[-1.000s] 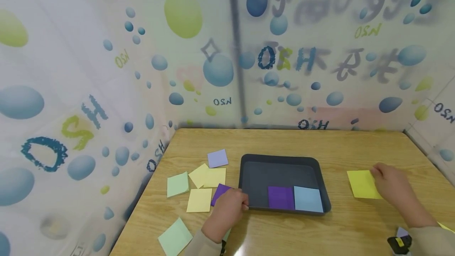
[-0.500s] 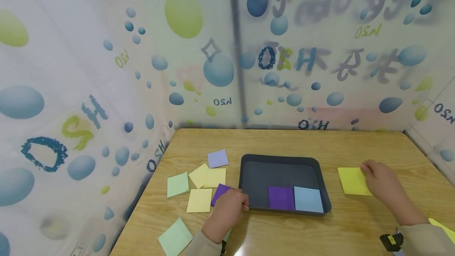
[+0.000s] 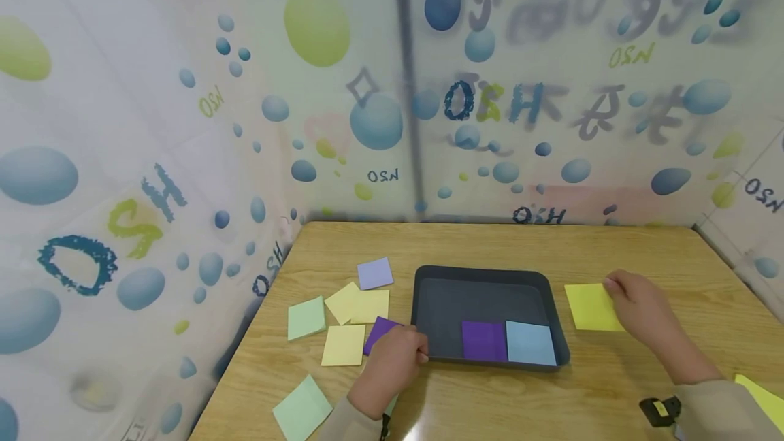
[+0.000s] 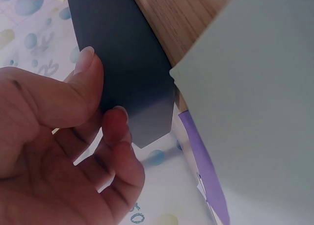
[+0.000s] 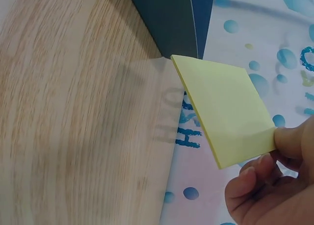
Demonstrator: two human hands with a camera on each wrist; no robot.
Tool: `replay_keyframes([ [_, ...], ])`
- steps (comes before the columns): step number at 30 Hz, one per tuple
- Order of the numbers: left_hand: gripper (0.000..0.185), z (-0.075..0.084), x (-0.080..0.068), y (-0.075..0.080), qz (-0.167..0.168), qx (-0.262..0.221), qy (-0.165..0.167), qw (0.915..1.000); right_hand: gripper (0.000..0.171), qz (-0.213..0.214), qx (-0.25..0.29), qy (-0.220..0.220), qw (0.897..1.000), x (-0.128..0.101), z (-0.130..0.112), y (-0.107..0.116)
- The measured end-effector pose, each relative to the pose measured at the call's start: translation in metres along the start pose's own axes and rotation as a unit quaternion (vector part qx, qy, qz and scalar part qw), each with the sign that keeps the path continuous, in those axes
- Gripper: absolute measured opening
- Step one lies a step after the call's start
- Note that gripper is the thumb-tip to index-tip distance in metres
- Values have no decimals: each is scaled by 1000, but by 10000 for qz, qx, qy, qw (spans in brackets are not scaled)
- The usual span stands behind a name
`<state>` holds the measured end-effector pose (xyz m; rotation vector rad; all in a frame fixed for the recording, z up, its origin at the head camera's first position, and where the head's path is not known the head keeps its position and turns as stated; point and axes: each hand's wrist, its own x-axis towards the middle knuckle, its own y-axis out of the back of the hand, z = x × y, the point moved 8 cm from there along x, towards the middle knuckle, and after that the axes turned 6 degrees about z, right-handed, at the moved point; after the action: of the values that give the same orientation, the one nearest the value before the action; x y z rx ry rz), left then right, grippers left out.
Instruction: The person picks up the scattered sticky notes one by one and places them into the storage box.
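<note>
– Wood-grain table (image 3: 520,407), sticky-note pads all over it. Closest to us there's a pale green pad (image 3: 302,408) at the left and a spare yellow pad (image 3: 762,401) poking out past the right sleeve (image 3: 723,410).

– And the hands?

– Left hand (image 3: 392,366) is curled in at the near-left corner of the dark tray (image 3: 478,298), thumb and fingers closed on the edge as far as I can tell. Loose purple pad (image 3: 380,333) peeks out from behind it. Inside the tray, against the near wall, a second purple pad (image 3: 484,341) and a light blue pad (image 3: 530,343) lie side by side.

– Right one?

– Right hand (image 3: 640,305) is slightly farther out, pinching the bright yellow pad (image 5: 223,107) by one side. Pad's up off the table, near the tray's right end.

– So what could bite them?

– Pinch is only at the edge, so I'd guess the pad twists or drops if the squeeze eases. Too low going left and it could snag the tray wall or overlap the blue one. If the left hand slackens, a bump might skid the tray.

– Farther back?

– Pale yellow pads (image 3: 372,306), then a lilac pad (image 3: 376,273), then a wall sheet (image 3: 367,53) with bubbles and mirrored H2O lettering.
</note>
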<state>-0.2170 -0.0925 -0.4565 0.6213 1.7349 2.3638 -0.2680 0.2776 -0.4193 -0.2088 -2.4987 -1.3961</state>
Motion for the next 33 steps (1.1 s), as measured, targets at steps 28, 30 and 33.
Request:
replay_keyframes([
  [28, 18, 1, 0, 3, -29, -9, 4, 10000, 29, -289, 266, -146, 9991, 23, -41, -23],
  [30, 18, 0, 0, 3, -32, -2, -6, 10000, 29, -370, 332, -113, 9987, 25, -44, -26],
  [33, 18, 0, 0, 1, -39, -5, 2, 10000, 29, -566, 375, -68, 9977, 29, -49, -30],
])
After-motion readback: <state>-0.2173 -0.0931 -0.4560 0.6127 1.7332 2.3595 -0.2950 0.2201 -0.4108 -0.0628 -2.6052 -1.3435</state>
